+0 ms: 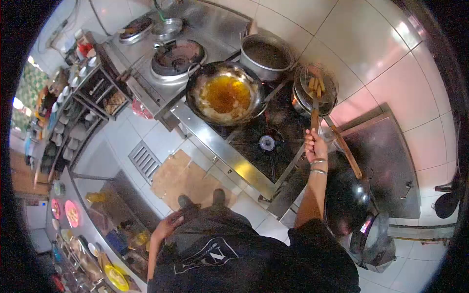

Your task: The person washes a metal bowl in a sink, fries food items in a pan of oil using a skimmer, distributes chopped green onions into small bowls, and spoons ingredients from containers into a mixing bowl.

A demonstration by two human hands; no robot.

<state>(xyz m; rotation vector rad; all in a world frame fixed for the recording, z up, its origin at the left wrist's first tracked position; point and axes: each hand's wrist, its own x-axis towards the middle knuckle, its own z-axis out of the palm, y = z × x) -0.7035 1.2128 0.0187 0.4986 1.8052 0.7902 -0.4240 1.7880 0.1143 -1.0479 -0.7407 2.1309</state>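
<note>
My right hand (315,146) is closed round the wooden handle of a strainer (319,78) at the right of the stove. Several brown, stick-shaped pieces (316,87) lie in the strainer, over a metal pot (299,105). To the left, a black wok (191,93) with bubbling yellow-brown oil (227,95) stands on the stove. Low at my left side, my left hand (170,225) hangs near the dark apron, fingers apart and holding nothing.
A large pot (265,53) of dark liquid stands behind the wok. An unused burner (267,142) is in front. A second wooden handle (348,155) juts toward a black wok (348,200) at right. Shelves of dishes and a counter (88,215) with plates line the left.
</note>
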